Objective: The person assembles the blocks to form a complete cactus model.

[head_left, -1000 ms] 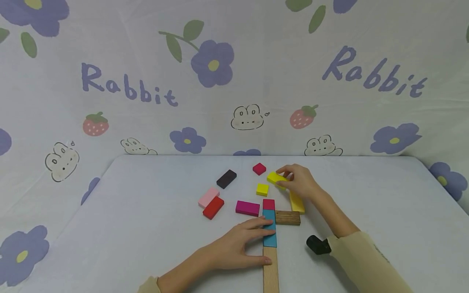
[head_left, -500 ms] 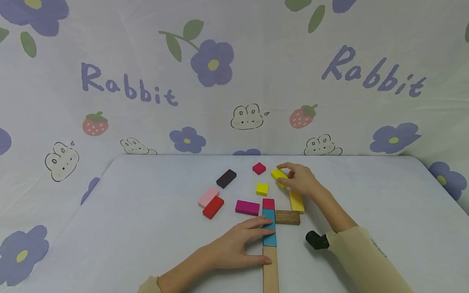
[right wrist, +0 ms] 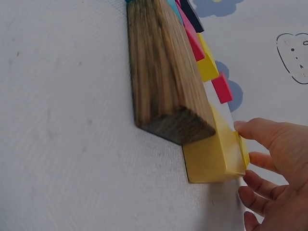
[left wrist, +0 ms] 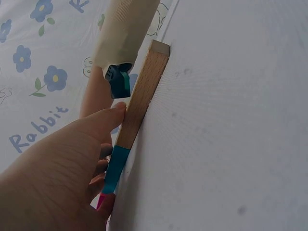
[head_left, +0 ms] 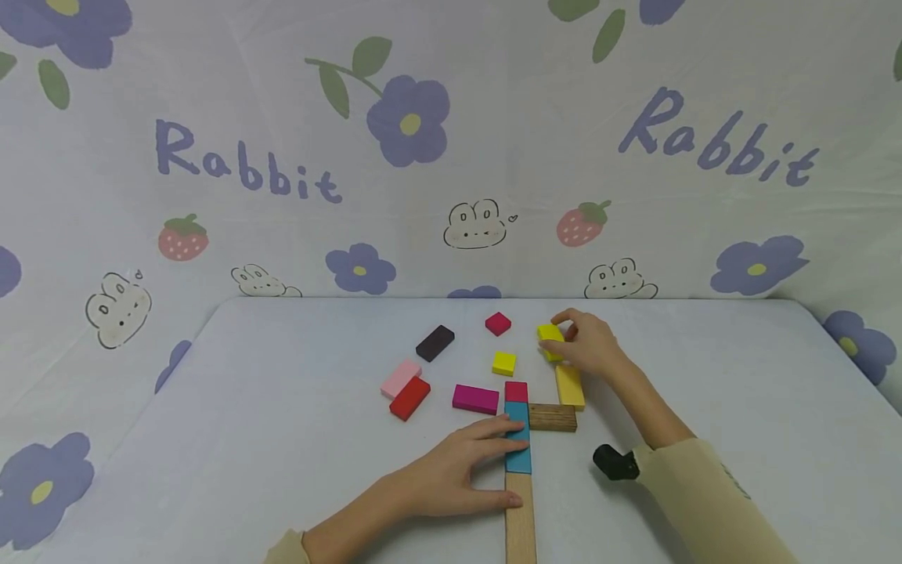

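In the head view my right hand (head_left: 595,345) pinches a bright yellow block (head_left: 549,333) between thumb and fingers. Just below it lies a deeper yellow block (head_left: 571,389), which reaches down to a dark-grained wooden block (head_left: 553,418). My left hand (head_left: 440,474) rests its fingertips on a blue block (head_left: 518,462) and its thumb on a long pale wooden block (head_left: 521,536). These two stand end to end, with a crimson block (head_left: 517,392) at the far end. The left wrist view shows the thumb against the pale wooden block (left wrist: 144,91).
Left of the row lie a magenta block (head_left: 475,399), a red block (head_left: 410,399) touching a pink one (head_left: 398,377), and a black block (head_left: 434,343). Beyond are a small yellow block (head_left: 503,363) and a small crimson block (head_left: 498,323). A black device (head_left: 615,463) juts from the right sleeve.
My right hand has slid the bright yellow block rightward and turned it, bringing it above the deeper yellow block. The left hand has stayed in place.
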The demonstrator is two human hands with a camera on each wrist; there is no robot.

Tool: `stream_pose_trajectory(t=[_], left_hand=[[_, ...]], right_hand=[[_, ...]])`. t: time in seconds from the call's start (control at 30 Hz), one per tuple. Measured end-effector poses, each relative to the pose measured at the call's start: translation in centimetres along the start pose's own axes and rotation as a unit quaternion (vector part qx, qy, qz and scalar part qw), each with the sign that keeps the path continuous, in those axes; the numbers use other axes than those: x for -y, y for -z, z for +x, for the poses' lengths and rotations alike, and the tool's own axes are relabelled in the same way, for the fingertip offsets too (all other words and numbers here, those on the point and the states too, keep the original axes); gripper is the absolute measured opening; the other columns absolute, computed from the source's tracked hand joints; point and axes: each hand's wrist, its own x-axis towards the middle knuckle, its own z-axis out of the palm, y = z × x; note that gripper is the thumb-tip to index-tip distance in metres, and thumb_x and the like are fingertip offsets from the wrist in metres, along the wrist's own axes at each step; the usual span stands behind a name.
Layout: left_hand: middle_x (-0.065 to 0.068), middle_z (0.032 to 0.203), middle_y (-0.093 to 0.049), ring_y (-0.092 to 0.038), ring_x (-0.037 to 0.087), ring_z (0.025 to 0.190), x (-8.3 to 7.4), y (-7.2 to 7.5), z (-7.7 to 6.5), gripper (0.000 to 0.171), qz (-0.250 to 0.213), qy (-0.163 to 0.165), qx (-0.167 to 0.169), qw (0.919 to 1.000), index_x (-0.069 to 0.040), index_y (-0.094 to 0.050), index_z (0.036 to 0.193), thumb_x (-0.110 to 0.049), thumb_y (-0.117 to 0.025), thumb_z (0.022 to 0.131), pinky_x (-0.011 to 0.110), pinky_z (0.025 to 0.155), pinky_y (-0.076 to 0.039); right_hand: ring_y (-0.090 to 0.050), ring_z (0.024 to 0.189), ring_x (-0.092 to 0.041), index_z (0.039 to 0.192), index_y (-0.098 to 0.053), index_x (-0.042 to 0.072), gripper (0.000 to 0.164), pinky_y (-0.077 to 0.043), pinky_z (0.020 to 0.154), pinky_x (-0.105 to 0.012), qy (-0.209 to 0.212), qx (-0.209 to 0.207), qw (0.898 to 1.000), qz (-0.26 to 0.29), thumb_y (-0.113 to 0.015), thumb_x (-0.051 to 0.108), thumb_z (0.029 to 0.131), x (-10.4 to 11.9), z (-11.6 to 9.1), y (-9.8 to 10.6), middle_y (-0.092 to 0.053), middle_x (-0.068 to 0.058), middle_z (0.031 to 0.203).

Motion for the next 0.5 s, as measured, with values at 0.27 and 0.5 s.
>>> stream_pose_trajectory(t=[0.27,0.5], left_hand=[[-0.005,0.167,-0.042,-0.034,0.017,0.156,-0.2,0.0,0.0,0.065,0.001,0.008,0.004,1.0000,-0.019,-0.056,0.154,-0.043,-0.074,0.097,0.042,0.121,-0.041],[-0.005,0.167,-0.042,-0.034,0.017,0.156,-0.1,0.0,0.0,0.064,0.002,0.002,0.001,1.0000,-0.019,-0.056,0.154,-0.043,-0.075,0.098,0.041,0.122,-0.040]], right_hand=[[-0.055,0.091,-0.031,0.136,-0.058,-0.006,0.055,-0.049,0.069,-0.029,-0.003,-0.012,1.000,0.026,-0.074,0.028,0.097,-0.8,-0.4,0.2,-0.061,-0.023,0.106],[-0.052,0.086,-0.026,0.137,-0.057,-0.005,0.056,-0.044,0.066,-0.028,-0.019,-0.020,0.999,0.044,-0.075,0.029,0.097,-1.2,-0.5,0.1,-0.057,-0.017,0.098]])
